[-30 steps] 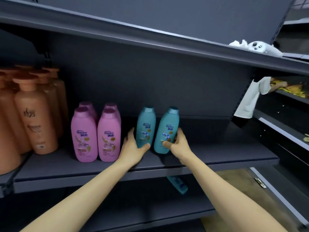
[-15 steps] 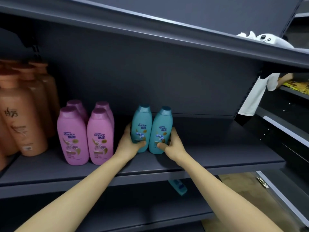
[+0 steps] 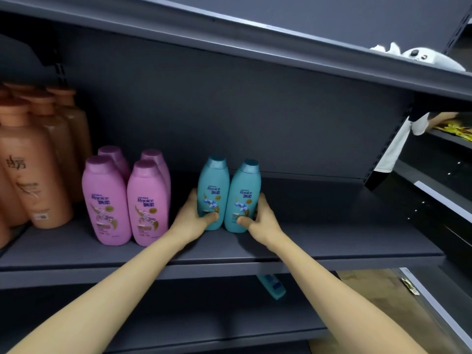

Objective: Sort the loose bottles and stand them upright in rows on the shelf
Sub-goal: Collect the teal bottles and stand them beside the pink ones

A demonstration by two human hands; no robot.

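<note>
The left hand [image 3: 191, 217] grips one blue bottle [image 3: 212, 185] and the right hand [image 3: 263, 217] grips the other blue bottle [image 3: 244, 192], both standing up side by side on the shelf [image 3: 332, 238], near the pink bottles [image 3: 127, 198].

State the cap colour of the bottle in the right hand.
Teal; the cap is slightly darker than the bottle. Head view shows it best.

2 teal bottles [image 3: 213, 190] now touching, upright

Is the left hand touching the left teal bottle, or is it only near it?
Touching. The head view shows the left hand gripping the left teal bottle: the thumb lies across the bottle's lower front with no gap.
</note>
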